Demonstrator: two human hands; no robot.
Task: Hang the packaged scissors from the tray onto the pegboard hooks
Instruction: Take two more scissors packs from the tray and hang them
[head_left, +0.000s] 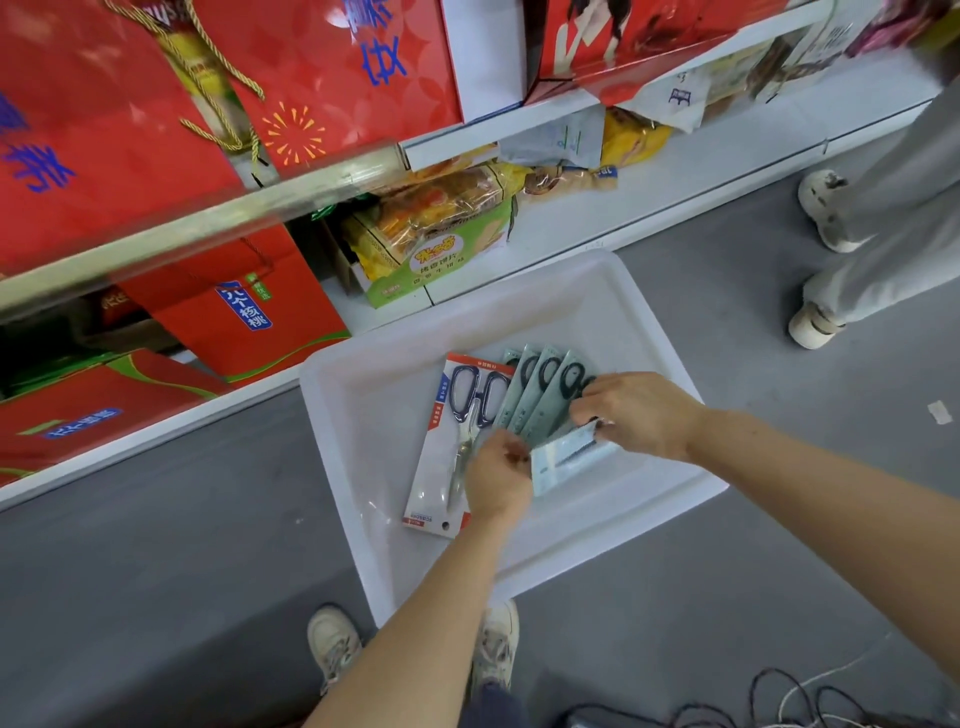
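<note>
With no pegboard in view, nothing looked hung: both the left hand (496, 475) and right hand (636, 410) pinched scissor packs (540, 400) inside the white tray (571, 291).

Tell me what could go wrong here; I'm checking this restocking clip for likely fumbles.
The left hand and right hand together hold a fan of green scissor packs over the white tray; several could slip free when lifted. The red-and-white pack lies partly under that fan and may be dragged along. No pegboard is in view.
</note>
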